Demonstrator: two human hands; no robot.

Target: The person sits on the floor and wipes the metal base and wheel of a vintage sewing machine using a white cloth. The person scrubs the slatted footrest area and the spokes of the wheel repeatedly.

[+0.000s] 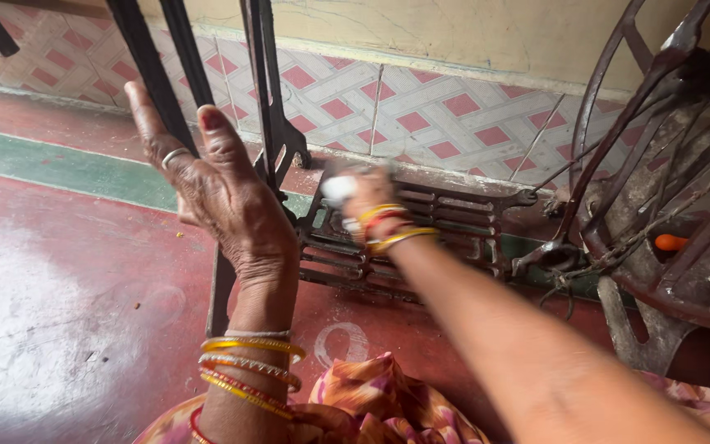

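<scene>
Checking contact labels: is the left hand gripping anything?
No. The left hand is raised open with fingers spread in front of the black iron frame, holding nothing, while the right hand reaches to the treadle.

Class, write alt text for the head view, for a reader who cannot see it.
A person's right hand, blurred, presses a white cloth against the iron treadle of an old sewing machine stand, while the left hand is raised, open and empty. The big flywheel is at right, above a red floor.

The floor is glossy red with a green strip. Wall tiles show red diamonds on white; the treadle is dark, the bangles gold and red.
</scene>
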